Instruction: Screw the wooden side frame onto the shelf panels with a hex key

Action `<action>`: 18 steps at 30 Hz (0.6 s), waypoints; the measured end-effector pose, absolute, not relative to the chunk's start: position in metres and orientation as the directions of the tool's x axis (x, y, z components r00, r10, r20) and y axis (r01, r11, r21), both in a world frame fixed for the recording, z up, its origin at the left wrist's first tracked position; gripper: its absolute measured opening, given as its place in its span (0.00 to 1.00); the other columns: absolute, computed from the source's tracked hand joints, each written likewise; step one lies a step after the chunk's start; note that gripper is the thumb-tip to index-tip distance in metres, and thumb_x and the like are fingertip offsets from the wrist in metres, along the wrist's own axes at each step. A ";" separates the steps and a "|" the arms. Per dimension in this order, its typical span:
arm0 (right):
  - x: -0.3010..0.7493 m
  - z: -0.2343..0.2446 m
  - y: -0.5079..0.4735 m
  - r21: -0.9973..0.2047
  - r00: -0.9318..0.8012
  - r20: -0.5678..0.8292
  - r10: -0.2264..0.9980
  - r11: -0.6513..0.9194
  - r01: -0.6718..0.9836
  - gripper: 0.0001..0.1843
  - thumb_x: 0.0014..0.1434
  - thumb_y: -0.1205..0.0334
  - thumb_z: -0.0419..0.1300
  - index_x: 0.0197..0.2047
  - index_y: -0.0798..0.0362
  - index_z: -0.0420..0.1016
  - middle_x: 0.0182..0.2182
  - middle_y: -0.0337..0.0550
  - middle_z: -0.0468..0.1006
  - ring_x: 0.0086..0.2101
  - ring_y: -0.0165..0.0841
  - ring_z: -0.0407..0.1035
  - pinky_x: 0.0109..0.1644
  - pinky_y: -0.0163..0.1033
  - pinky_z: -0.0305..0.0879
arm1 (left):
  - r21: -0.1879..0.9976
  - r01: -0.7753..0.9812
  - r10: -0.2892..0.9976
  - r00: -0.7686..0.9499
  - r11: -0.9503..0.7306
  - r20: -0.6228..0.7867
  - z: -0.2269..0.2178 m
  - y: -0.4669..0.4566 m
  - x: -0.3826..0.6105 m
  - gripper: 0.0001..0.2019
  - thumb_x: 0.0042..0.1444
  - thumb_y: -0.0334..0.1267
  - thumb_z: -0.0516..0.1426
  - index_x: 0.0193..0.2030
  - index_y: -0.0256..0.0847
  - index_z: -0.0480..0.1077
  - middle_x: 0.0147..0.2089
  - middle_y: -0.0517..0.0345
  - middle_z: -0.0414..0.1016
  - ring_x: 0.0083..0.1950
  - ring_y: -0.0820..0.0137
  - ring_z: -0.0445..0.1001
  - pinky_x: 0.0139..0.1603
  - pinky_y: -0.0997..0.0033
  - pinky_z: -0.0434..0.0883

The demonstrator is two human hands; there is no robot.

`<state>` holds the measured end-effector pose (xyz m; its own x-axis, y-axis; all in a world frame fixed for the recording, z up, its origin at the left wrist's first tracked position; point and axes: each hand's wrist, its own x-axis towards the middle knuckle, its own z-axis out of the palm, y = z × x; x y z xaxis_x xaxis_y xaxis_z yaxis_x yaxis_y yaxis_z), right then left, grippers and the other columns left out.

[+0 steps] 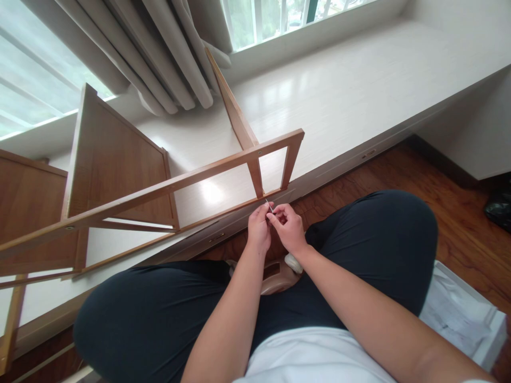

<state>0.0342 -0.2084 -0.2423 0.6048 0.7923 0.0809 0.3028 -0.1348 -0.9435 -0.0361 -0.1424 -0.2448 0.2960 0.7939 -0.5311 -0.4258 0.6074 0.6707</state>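
Close to the lower rail of a wooden frame (207, 172), my left hand (259, 226) and my right hand (289, 226) meet with fingertips pinched together. Between them they grip a thin metal rod (269, 205), its tip pointing up toward the frame's end. The rest of it is hidden by my fingers, so its kind cannot be made out. The brown frame rests on its side on a white ledge, with an upright panel (120, 154) and a narrow cross piece (233, 109) joined to it. Small metal fasteners show in the upper rail.
The long white ledge (339, 80) runs under the windows, with grey curtains (159, 48) hanging at the left. Below lies a wood floor (399, 175). A white box (467, 314) with plastic wrapping stands by my right knee, and a black bag (499, 207) lies at the far right.
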 end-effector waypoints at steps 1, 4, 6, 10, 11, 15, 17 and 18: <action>0.034 -0.242 -0.208 -0.943 0.606 0.078 0.792 -0.138 0.303 0.12 0.62 0.49 0.65 0.39 0.48 0.73 0.28 0.38 0.78 0.28 0.35 0.72 0.36 0.39 0.67 | 0.670 -0.425 0.793 0.296 0.608 -0.532 -0.245 -0.142 -0.036 0.14 0.44 0.43 0.71 0.34 0.34 0.80 0.32 0.56 0.77 0.32 0.73 0.73 0.35 0.72 0.69; 0.035 -0.243 -0.209 -0.939 0.607 0.073 0.791 -0.150 0.308 0.13 0.62 0.48 0.65 0.39 0.48 0.73 0.28 0.38 0.78 0.28 0.35 0.72 0.36 0.39 0.67 | 0.672 -0.423 0.793 0.298 0.608 -0.531 -0.246 -0.141 -0.036 0.14 0.45 0.43 0.71 0.34 0.35 0.80 0.32 0.56 0.77 0.32 0.73 0.73 0.35 0.72 0.69; 0.035 -0.243 -0.209 -0.935 0.609 0.076 0.790 -0.156 0.318 0.12 0.62 0.48 0.65 0.39 0.48 0.73 0.28 0.38 0.78 0.28 0.34 0.72 0.36 0.39 0.67 | 0.673 -0.421 0.793 0.297 0.608 -0.531 -0.247 -0.141 -0.036 0.14 0.45 0.43 0.71 0.34 0.35 0.80 0.32 0.55 0.77 0.32 0.73 0.73 0.34 0.72 0.68; 0.035 -0.245 -0.209 -0.931 0.616 0.078 0.784 -0.163 0.326 0.12 0.62 0.49 0.65 0.38 0.48 0.74 0.28 0.38 0.78 0.28 0.35 0.72 0.37 0.39 0.67 | 0.672 -0.416 0.790 0.294 0.612 -0.538 -0.248 -0.141 -0.037 0.14 0.45 0.43 0.71 0.34 0.35 0.80 0.31 0.56 0.76 0.31 0.73 0.72 0.33 0.73 0.67; 0.035 -0.245 -0.209 -0.932 0.616 0.078 0.784 -0.163 0.325 0.12 0.62 0.49 0.65 0.38 0.48 0.74 0.28 0.38 0.79 0.28 0.35 0.73 0.37 0.39 0.68 | 0.671 -0.415 0.789 0.295 0.614 -0.539 -0.248 -0.141 -0.037 0.15 0.45 0.43 0.71 0.35 0.35 0.80 0.31 0.56 0.76 0.32 0.73 0.72 0.33 0.72 0.67; 0.035 -0.246 -0.208 -0.935 0.611 0.074 0.788 -0.158 0.316 0.13 0.63 0.48 0.64 0.38 0.49 0.74 0.30 0.40 0.80 0.29 0.35 0.74 0.38 0.39 0.69 | 0.668 -0.411 0.783 0.298 0.621 -0.545 -0.249 -0.140 -0.037 0.16 0.43 0.44 0.72 0.35 0.35 0.80 0.32 0.56 0.76 0.32 0.73 0.72 0.34 0.72 0.67; 0.035 -0.246 -0.208 -0.942 0.607 0.066 0.792 -0.152 0.300 0.13 0.64 0.48 0.63 0.38 0.49 0.75 0.31 0.40 0.81 0.30 0.36 0.75 0.39 0.39 0.69 | 0.667 -0.411 0.783 0.294 0.621 -0.548 -0.249 -0.140 -0.037 0.17 0.43 0.44 0.72 0.35 0.34 0.80 0.32 0.56 0.76 0.31 0.74 0.71 0.32 0.73 0.65; 0.035 -0.246 -0.208 -0.945 0.605 0.063 0.793 -0.149 0.292 0.13 0.64 0.48 0.63 0.38 0.49 0.75 0.31 0.40 0.81 0.30 0.36 0.76 0.39 0.39 0.69 | 0.668 -0.412 0.784 0.293 0.620 -0.548 -0.248 -0.140 -0.037 0.17 0.43 0.44 0.72 0.35 0.34 0.80 0.32 0.56 0.76 0.31 0.74 0.71 0.31 0.74 0.63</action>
